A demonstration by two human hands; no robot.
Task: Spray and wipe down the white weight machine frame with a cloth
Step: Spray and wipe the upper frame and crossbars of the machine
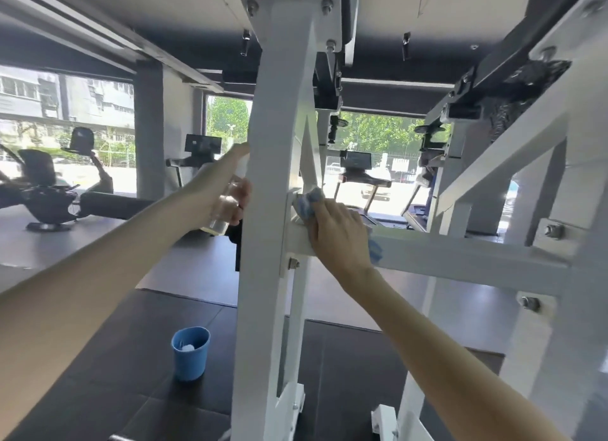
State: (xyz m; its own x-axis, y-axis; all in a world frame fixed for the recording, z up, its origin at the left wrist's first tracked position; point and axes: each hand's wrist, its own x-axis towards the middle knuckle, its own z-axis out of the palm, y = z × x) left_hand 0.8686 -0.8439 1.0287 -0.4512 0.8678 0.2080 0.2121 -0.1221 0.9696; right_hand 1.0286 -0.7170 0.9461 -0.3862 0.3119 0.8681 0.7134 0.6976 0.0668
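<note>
Mats of dark rubber lie nearest, and a blue cup with something pale inside stands on them, just left of the white frame and its upright. Higher up, the left hand is curled round a clear bottle, close against the upright's left edge. Right of that post, the right hand lies on the crossbar, its fingers bent over a blue cloth, pressing it into the joint where bar meets upright. A corner of cloth shows beside the wrist. Beyond, treadmills face bright windows
</note>
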